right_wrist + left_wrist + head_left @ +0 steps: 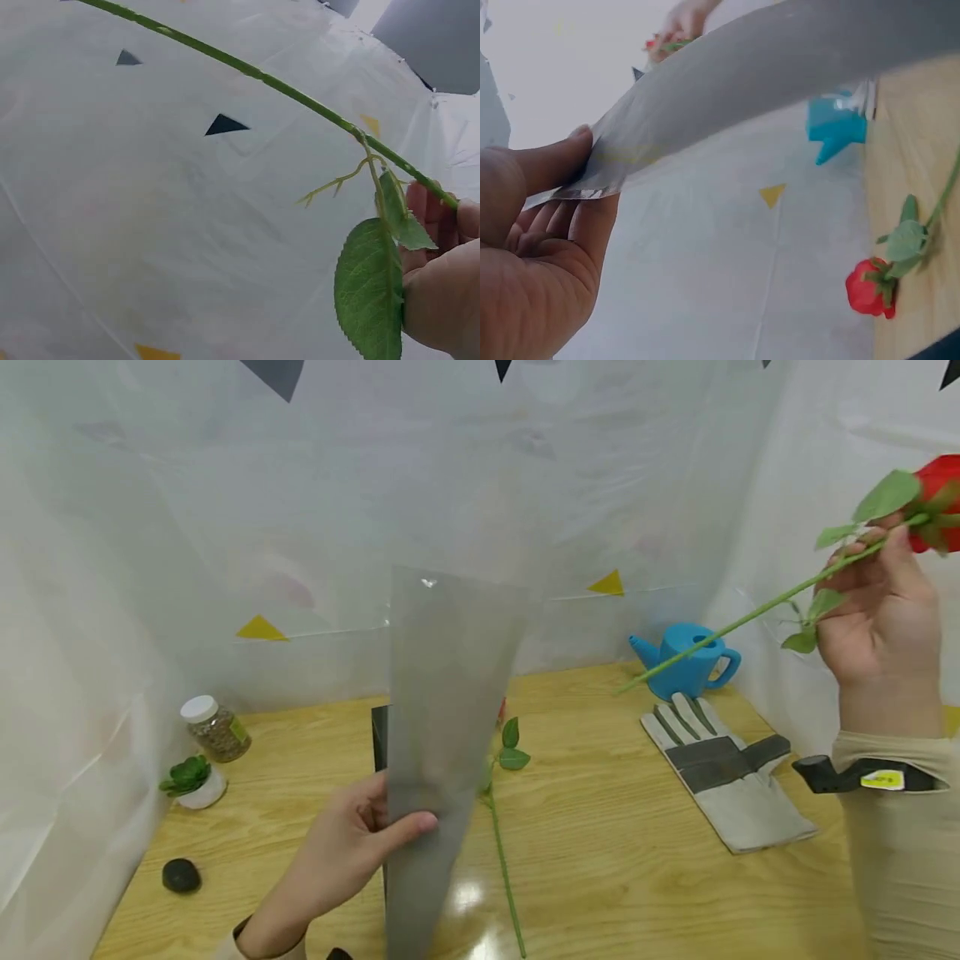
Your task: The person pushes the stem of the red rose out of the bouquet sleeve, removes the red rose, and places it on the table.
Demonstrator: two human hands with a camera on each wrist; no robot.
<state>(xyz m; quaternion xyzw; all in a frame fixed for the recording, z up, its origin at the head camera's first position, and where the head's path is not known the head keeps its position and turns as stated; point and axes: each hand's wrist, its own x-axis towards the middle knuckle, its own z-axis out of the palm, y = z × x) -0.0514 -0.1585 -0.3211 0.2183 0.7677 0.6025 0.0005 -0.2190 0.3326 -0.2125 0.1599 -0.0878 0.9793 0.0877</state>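
My left hand (337, 852) pinches the edge of a translucent grey plastic sleeve (450, 693), which stands upright and tapers toward the bottom. In the left wrist view, thumb and fingers clasp the sleeve (727, 90) at its edge. Up at the right, my right hand (881, 602) grips a red artificial rose (937, 510) by its green stem, close under the bloom. The stem slants down to the left, in front of the watering can in the head view. A second rose (870, 289) lies on the table, its bloom mostly hidden behind the sleeve in the head view.
A blue watering can (686, 660) and grey work gloves (727, 772) are at the right. Along the left stand a jar with a white lid (217, 731) and a small potted succulent (195, 783), with a black stone (182, 876) nearer. Something dark and flat (380, 739) shows behind the sleeve.
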